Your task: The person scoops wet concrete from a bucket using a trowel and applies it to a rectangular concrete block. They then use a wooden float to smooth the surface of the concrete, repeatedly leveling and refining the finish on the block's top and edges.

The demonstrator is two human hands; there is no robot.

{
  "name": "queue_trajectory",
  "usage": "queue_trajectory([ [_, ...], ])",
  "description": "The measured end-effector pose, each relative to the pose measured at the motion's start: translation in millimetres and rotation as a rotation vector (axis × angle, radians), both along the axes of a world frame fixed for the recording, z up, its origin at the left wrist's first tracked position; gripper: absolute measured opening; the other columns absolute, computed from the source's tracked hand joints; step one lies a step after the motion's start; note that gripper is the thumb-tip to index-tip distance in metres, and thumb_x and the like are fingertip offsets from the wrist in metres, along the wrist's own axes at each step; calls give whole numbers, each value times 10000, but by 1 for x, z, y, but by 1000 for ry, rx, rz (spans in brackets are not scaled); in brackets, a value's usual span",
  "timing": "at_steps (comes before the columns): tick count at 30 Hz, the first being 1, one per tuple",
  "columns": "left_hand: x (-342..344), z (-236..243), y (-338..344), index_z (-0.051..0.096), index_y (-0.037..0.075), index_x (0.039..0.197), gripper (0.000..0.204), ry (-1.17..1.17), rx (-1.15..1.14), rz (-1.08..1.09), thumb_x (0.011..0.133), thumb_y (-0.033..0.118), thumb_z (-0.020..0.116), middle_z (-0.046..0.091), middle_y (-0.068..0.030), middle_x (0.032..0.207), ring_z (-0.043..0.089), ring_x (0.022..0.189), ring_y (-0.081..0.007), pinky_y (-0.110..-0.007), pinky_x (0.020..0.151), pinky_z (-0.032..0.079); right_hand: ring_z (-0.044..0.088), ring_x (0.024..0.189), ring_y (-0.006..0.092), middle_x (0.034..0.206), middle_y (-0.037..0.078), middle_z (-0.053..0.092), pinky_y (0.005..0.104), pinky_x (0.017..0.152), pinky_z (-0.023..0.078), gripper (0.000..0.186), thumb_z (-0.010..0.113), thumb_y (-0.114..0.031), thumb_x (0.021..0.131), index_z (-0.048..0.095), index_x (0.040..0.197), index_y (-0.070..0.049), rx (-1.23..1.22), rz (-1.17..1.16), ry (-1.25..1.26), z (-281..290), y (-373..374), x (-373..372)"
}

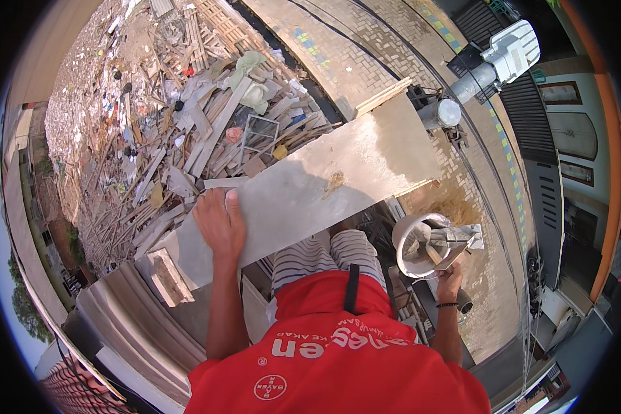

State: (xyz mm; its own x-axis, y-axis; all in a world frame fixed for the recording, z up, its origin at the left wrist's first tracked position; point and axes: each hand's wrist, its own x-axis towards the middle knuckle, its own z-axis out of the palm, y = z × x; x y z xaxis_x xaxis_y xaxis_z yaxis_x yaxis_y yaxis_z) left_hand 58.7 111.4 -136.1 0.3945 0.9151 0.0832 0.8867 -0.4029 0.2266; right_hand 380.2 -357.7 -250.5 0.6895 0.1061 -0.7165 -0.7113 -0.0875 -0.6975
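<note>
A long grey cement-topped ledge (290,200) slants across in front of me, its right part darker and damp-looking. My left hand (219,224) rests on its far left edge, fingers curled over the edge and thumb apart. To the right of my legs hangs or stands a whitish bucket (399,241) holding grey mortar (415,243). Tools lie across its mouth: a wooden handle (433,254) and a grey, mortar-smeared metal blade (468,236). My right hand (450,279) is closed at the bucket's near right side, around the edge of a flat float-like plate (457,256); its fingertips are partly hidden.
Far below on the left spreads a heap of scrap planks and rubbish (207,131). Wooden strips (383,96) edge the ledge, and a broken-ended block (169,276) sits at its left end. Cables (472,162) and a street lamp (510,52) hang over the paved street at right.
</note>
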Motion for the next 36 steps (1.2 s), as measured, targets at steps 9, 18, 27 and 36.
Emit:
queue_trajectory([
  [9, -3, -3, -1, 557, 26, 905, 389, -86, 11, -9, 997, 372, 403, 525, -153, 857, 481, 829, -351, -444, 764, 351, 450, 590, 119, 674, -17, 496, 280, 566, 372, 260, 458, -282, 914, 492, 706, -130, -129, 61, -40, -50, -46, -1],
  [18, 1, 0, 0, 544, 12, 869, 368, -56, -35, 9, 1001, 337, 432, 525, -168, 820, 475, 799, -350, -444, 753, 350, 465, 550, 129, 599, 2, 489, 285, 538, 365, 256, 456, -280, 909, 480, 704, -128, -179, 65, 10, -103, -49, 5],
  [27, -2, -6, -4, 541, -24, 884, 505, -89, -1, 59, 1037, 389, 294, 514, -216, 803, 456, 798, -386, -454, 756, 349, 467, 542, 117, 649, -5, 514, 276, 521, 392, 180, 503, -222, 881, 544, 755, -100, -41, 10, 19, -218, -65, 13],
  [36, -43, -1, -24, 505, -101, 1239, 757, -176, -89, 275, 975, 593, 359, 541, -232, 1198, 489, 1131, -294, -369, 1029, 324, 390, 485, 96, 588, -45, 398, 281, 459, 341, 178, 499, -202, 878, 469, 715, -136, -51, 61, -77, -315, -62, 14],
])
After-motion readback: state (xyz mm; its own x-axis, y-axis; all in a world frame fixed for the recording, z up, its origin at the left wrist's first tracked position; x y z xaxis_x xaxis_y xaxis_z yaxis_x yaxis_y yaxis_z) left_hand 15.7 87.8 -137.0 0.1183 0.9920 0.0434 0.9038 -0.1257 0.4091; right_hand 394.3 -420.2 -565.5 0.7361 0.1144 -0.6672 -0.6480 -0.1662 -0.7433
